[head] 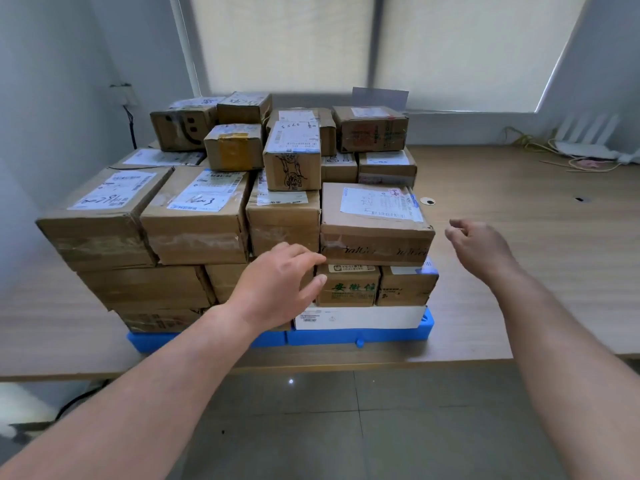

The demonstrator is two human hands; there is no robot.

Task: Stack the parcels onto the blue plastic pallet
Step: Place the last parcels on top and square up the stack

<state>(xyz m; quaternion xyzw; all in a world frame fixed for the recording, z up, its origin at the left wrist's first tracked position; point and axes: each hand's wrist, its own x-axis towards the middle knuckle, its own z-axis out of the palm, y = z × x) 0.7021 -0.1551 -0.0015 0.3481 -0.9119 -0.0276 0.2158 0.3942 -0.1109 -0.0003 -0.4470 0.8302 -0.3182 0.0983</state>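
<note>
The fingers [311, 263] of the left hand [277, 285] are spread and slightly bent, empty, their tips at the front face of the stack where a top-tier parcel [374, 223] sits over the smaller boxes beneath. Whether they touch the cardboard or hang just short of it cannot be told. The right hand [476, 245] is off to the right of the stack, clear of it, fingers curled loosely inward and holding nothing.

The parcels are on the blue plastic pallet [360, 336], which lies on the table [519, 271] near its front edge. The load is several tiers high. At the bottom right is a flat white box [360, 317]; on it stand two small brown cartons, one printed with green characters [346, 289]. Above these, larger labelled boxes [194, 216] form a fairly even layer across the front. A scatter of smaller boxes [292, 157] sits on top toward the back, less regular and with gaps between them.

Judgement: the stacking looks essentially finished. No loose parcel shows on the table around the pallet or on the floor in front. Both hands being empty, what remains appears to be squaring up or steadying the front right corner, where the top-tier parcel overhangs the cartons below. The top scatter is the least secure part of the load.
</note>
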